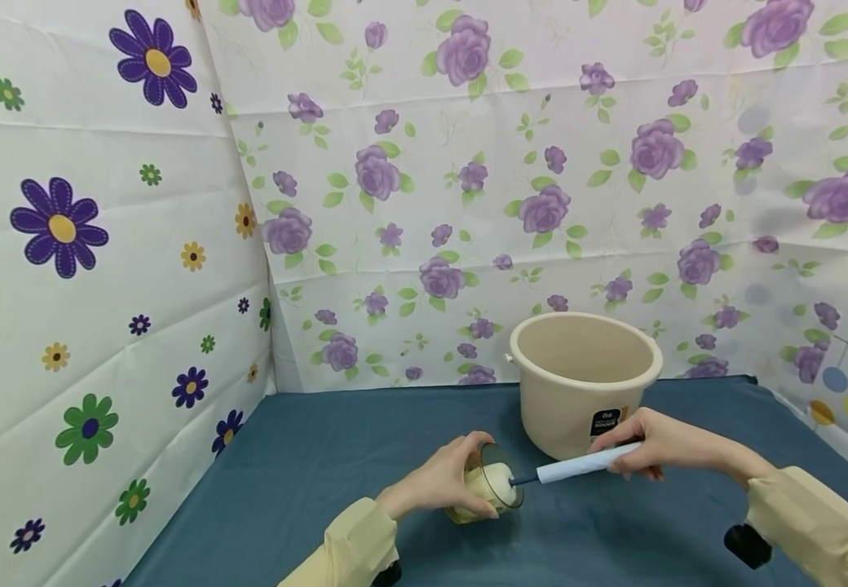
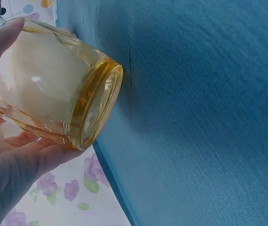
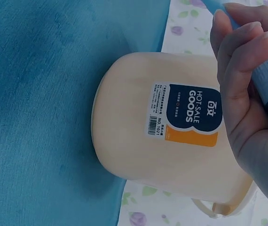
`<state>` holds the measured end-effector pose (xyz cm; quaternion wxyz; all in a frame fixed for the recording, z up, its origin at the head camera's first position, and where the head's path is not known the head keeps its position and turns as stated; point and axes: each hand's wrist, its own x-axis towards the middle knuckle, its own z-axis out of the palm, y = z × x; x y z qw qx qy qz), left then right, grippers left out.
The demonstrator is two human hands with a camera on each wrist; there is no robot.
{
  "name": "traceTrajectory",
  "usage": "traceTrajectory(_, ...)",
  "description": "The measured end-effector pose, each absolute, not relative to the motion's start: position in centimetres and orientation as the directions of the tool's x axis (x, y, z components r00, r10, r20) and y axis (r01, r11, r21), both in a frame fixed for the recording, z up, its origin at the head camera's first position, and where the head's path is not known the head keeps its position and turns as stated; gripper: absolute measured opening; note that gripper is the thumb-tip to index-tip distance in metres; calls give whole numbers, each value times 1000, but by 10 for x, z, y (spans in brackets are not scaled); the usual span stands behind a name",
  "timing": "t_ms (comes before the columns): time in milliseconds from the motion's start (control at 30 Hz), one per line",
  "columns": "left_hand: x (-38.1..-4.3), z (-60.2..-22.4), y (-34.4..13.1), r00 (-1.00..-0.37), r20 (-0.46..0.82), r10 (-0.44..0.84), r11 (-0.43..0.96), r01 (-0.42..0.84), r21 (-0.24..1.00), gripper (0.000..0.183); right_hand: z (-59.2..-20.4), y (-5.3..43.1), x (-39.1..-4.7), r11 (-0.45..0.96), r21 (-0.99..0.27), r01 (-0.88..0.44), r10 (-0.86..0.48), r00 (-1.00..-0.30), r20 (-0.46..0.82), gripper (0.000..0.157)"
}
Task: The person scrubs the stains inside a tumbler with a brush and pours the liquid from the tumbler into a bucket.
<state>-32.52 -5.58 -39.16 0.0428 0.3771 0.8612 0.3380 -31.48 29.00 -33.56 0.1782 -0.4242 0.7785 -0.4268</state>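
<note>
My left hand (image 1: pixel 439 481) grips an amber-tinted glass (image 2: pixel 94 101), thumb on one side and fingers round the other. The glass lies tilted, its mouth toward the right hand and its thick base showing in the left wrist view. Inside sits the pale sponge head (image 1: pixel 497 477) of a cup brush. A thin dark stem joins that head to the brush's light blue handle (image 1: pixel 578 465). My right hand (image 1: pixel 655 444) holds the handle near its far end, fingers curled round it. In the right wrist view, the brush's head is out of sight.
A cream bucket (image 1: pixel 550 408) with a dark and orange label (image 3: pixel 190 113) stands behind the right hand, near the table's back edge. Blue cloth (image 1: pixel 351 436) covers the table. Flowered sheets (image 1: pixel 409 212) hang at the back and sides.
</note>
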Motion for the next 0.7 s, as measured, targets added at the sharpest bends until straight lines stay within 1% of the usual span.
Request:
traceTrajectory(167,-325,-392,-55,-713,184,676,487,621,615,77,-335,289,-315,284,-818,-501,-802,-592,84,28)
traceTrajectory(467,-325,-393,-55,-706,191,682,483,631,607,77,-335,289,-315,277,-835,-475,-802,-592,71,31)
traceTrajectory(700,-327,-393,-56,-704,188,685,476,628,615,76,-336,291,-318,304,-813,-497,-795,-603,72,27)
